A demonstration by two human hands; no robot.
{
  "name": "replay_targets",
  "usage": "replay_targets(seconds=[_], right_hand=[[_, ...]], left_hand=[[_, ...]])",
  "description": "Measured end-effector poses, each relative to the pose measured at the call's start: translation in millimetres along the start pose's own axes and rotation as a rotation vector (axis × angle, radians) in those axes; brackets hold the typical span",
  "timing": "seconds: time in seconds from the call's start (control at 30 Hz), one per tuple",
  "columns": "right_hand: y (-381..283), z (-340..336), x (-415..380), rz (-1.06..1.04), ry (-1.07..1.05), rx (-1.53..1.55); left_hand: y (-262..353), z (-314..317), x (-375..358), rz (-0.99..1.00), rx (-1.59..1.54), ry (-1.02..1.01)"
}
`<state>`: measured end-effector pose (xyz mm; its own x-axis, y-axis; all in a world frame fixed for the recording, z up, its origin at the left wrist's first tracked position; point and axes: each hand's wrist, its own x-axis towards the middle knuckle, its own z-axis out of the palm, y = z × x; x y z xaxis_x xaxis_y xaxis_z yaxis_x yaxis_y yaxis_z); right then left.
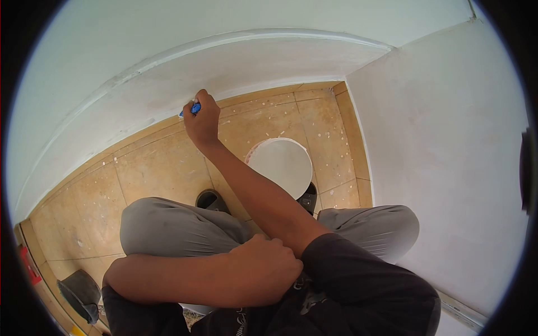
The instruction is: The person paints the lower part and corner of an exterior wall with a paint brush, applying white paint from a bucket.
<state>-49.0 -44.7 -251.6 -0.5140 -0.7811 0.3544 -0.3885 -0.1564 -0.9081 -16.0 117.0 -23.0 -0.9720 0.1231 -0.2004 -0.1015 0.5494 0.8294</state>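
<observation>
My right hand (203,120) reaches forward to the foot of the wall, fingers wrapped round a blue-handled tool (195,108). The tool's working end, mostly hidden by the fingers, is right at the tile strip along the wall's base. My left hand (266,269) is closed in a fist in front of my chest, against my right arm; nothing shows in it. Beyond my right forearm a round white bucket (309,157), its top a flat pale surface, stands on the floor between my feet and the wall.
Tan floor tiles (151,179) carry many white specks. A pale wall (252,61) with a raised ledge runs ahead, meeting another wall (437,123) at the right corner. A dark container (78,294) and a red object (29,266) are at lower left. My dark shoes (212,200) stand near the bucket.
</observation>
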Motion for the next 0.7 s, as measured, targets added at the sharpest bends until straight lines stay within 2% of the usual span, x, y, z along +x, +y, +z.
replay_targets(seconds=[0.1, 0.27, 0.33, 0.43, 0.5, 0.57, 0.7], right_hand=[[-20.3, 41.8, -23.7, 0.024, -0.098, 0.056], [-39.8, 69.7, -40.0, 0.001, -0.204, 0.17], [-46.5, 65.9, -41.7, 0.008, -0.259, 0.244], [-27.4, 62.2, -28.8, -0.077, -0.183, 0.15], [2.4, 58.9, -17.0, 0.042, -0.177, 0.147], [8.3, 33.2, -0.1, 0.169, -0.161, 0.226], [29.1, -28.7, 38.9, 0.186, -0.126, 0.195]], left_hand=[[-3.4, -4.9, -4.1, -0.009, -0.11, -0.159], [-9.3, -9.8, -15.7, -0.017, -0.191, -0.187], [-13.1, -9.1, -18.4, -0.025, -0.191, -0.194], [-17.1, -11.8, -20.2, -0.063, -0.17, -0.177], [-18.0, -13.5, -21.8, -0.112, -0.153, -0.126], [-17.1, -21.9, -25.0, -0.142, -0.195, -0.171], [-16.3, -23.1, -25.6, -0.154, -0.17, -0.218]])
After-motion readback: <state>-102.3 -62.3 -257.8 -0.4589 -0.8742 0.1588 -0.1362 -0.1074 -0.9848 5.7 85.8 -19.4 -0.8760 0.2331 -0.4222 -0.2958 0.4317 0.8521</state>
